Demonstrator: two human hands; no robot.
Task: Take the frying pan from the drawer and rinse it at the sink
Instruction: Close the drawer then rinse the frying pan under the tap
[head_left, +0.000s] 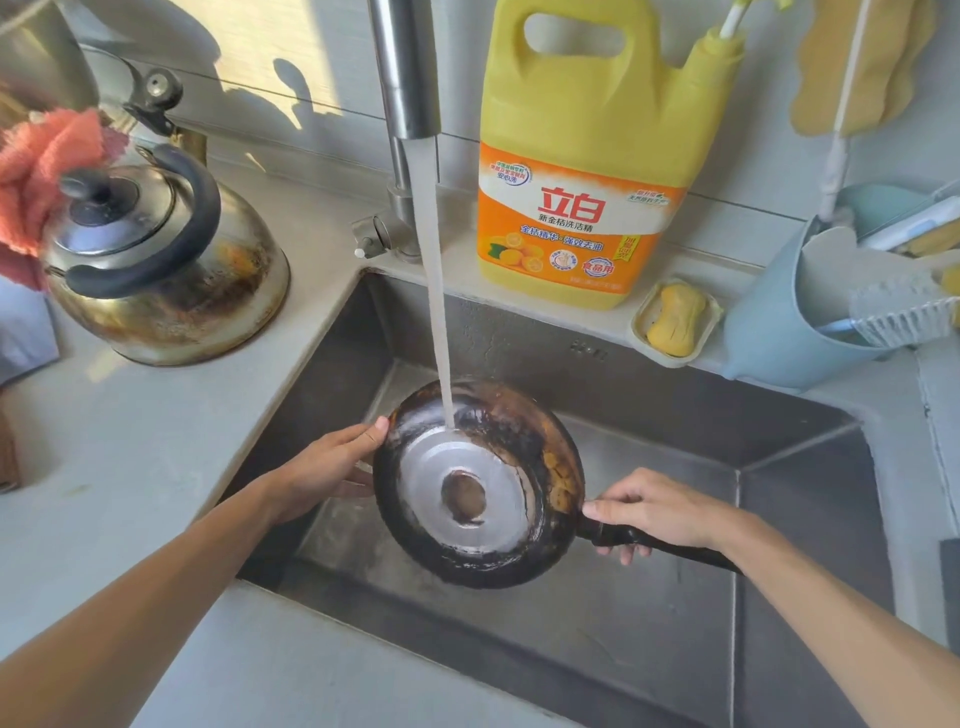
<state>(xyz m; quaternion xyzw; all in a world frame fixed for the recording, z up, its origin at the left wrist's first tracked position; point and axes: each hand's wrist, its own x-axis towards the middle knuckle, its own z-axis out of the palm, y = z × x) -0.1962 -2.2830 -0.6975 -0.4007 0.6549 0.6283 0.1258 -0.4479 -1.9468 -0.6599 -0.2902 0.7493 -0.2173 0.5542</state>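
The frying pan (483, 488) hangs over the steel sink (779, 441), turned so its blackened, silver-centred underside faces up at me. Water streams from the faucet (405, 67) onto the pan's upper edge. My right hand (660, 512) grips the black handle close to the pan body. My left hand (332, 462) holds the pan's left rim, thumb on the top edge. The inside of the pan is hidden.
A stained metal kettle (166, 254) stands on the counter at left, with a pink cloth (36, 171) beside it. Behind the sink stand a yellow detergent jug (587, 156), a soap dish (675, 319) and a blue caddy (779, 322) with brushes.
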